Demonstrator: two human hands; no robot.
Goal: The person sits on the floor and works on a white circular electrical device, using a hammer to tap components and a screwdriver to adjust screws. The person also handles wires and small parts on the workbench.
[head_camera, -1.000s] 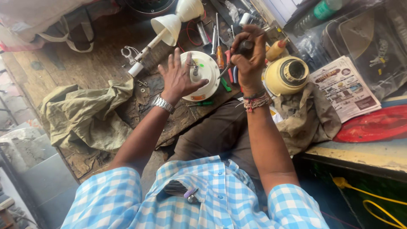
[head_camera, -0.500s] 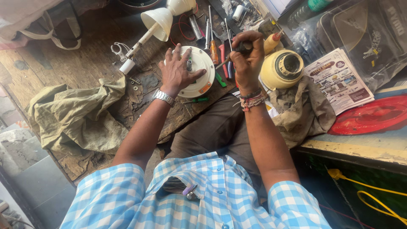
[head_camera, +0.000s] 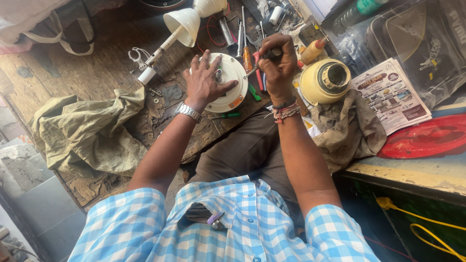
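At lower centre of the frame my checked blue shirt (head_camera: 228, 228) fills the foreground, and both forearms run upward from it to the wooden workbench (head_camera: 87, 73). Just above centre, my left hand (head_camera: 206, 82) lies open, fingers spread, pressing flat on the round white motor housing (head_camera: 228, 87), while just to the right of it my right hand (head_camera: 277, 65) is closed in a fist around a screwdriver (head_camera: 252, 72) whose tip points at the housing's right side. Beyond, a cream domed cover (head_camera: 324, 81) sits right of centre on a grey rag (head_camera: 347, 128), and a white cone-shaped part (head_camera: 182, 20) lies near the top edge.

Worn wooden bench (head_camera: 92, 73), round white housing (head_camera: 232, 82), perhaps rags (head_camera: 82, 131)
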